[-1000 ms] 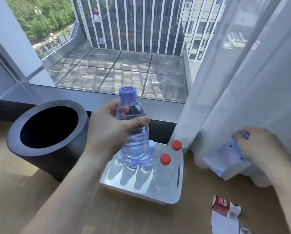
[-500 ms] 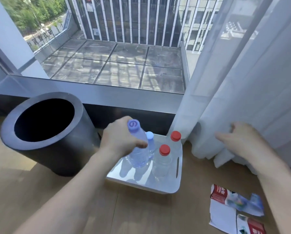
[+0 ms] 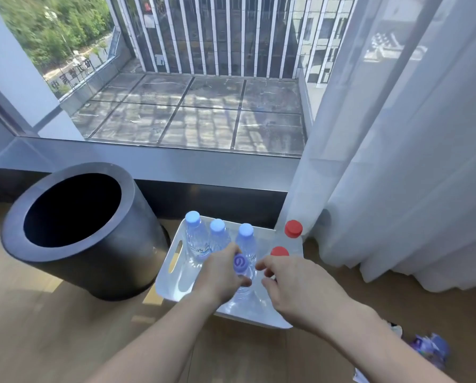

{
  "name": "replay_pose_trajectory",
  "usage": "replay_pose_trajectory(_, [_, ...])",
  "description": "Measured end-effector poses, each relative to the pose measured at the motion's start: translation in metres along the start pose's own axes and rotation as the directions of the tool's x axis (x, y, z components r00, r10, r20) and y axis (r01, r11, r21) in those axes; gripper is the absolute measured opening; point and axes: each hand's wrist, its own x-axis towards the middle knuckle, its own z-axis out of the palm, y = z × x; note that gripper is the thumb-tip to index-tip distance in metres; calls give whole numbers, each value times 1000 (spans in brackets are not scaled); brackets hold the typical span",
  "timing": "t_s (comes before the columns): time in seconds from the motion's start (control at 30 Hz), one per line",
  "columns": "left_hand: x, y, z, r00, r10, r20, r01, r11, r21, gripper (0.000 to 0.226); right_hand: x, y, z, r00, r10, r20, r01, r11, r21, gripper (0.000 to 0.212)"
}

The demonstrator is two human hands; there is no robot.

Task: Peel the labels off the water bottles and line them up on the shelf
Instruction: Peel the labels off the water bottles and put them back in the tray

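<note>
A white tray (image 3: 176,275) on the wooden floor holds clear water bottles without labels. Three blue-capped bottles (image 3: 217,236) stand in a row at its back, and two red-capped bottles (image 3: 293,229) stand at its right side. My left hand (image 3: 221,275) grips a purple-capped bottle (image 3: 241,265) around its neck, standing it in the tray in front of the blue-capped row. My right hand (image 3: 289,283) hovers just right of that bottle, fingers apart, holding nothing, partly covering the nearer red-capped bottle.
A large black cylindrical bin (image 3: 76,230) stands open just left of the tray. A white sheer curtain (image 3: 397,161) hangs at the right, down to the floor. Peeled labels (image 3: 430,349) lie on the floor at the lower right. A window sill runs behind.
My left hand lowered the purple-capped bottle into the tray. My right hand let go of the peeled label by the curtain and came left beside the bottle.
</note>
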Motion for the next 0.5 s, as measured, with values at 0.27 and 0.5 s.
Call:
replay_pose_trajectory(0.27, [29, 25, -28, 994, 17, 108, -23, 998, 57, 47, -5, 5, -5, 1000, 10, 13, -9, 1000, -29, 42])
replay_pose_trajectory(0.5, [54, 23, -5, 998, -28, 48, 14, 964, 265, 48, -23, 12, -13, 1000, 24, 11, -24, 1000, 2, 43])
